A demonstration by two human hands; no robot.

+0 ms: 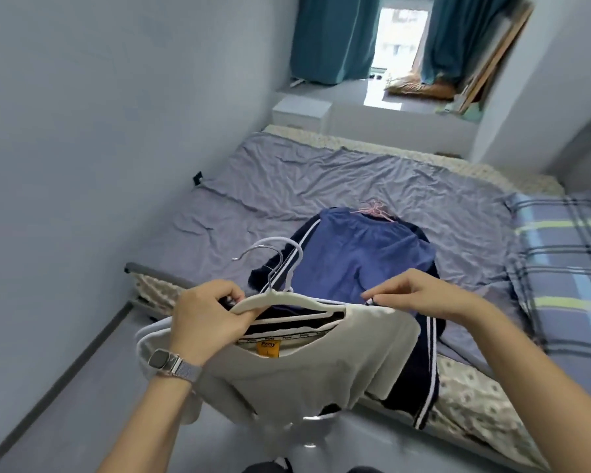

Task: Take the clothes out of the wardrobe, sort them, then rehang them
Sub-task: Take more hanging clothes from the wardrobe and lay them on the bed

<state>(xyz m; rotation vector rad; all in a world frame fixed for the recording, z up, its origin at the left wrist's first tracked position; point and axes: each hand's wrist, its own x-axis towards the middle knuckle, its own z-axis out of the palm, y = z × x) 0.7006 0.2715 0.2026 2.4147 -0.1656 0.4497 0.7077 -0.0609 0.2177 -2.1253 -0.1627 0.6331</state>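
Your left hand (207,317), grip curled round the shoulder of the cream plastic hanger (280,299), held a bundle of hangers at 6 o'clock, above the foot of the bed (321,186). A pale grey cotton T-shirt with an orange neck label (307,367) hung from it, with dark clothes behind. Your right hand (420,295) pinched the far end of a dark, white-striped garment (420,367), fingertips pressed together on its edge, probably to spread the stack and keep it level while you laid it down. At 12 o'clock, a blue cotton garment (359,254) lay on a navy striped piece, pink wire hanger (376,208) on top, likely the sorting pile. The wardrobe was out of view. Sorting looked early; nothing rehung yet.
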